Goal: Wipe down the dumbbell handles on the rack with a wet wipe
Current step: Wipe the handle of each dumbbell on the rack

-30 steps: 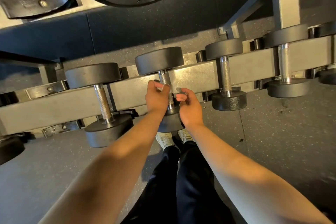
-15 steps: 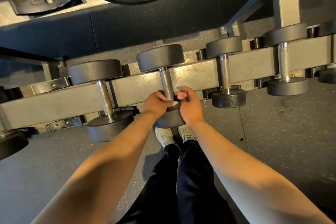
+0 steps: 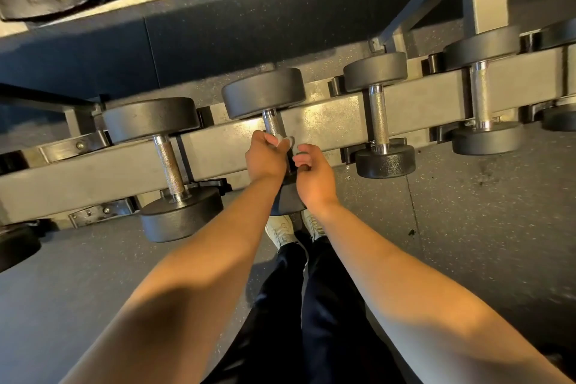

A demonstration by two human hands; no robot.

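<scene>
Gripping wipe (image 3: 285, 142) on handle (image 3: 270, 122), dumbbells (image 3: 375, 72) racked

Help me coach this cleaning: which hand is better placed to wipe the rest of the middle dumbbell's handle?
Left, probably. The left hand holds the white wet wipe against the knurled steel handle of the black dumbbell; the right hand sits beside it, fingers curled, with no wipe visible.

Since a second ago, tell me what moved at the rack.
The left grip, holding the wipe round the handle, slid down toward the near head, then back up. The right grip stayed beside it; the rack is unchanged.
</scene>
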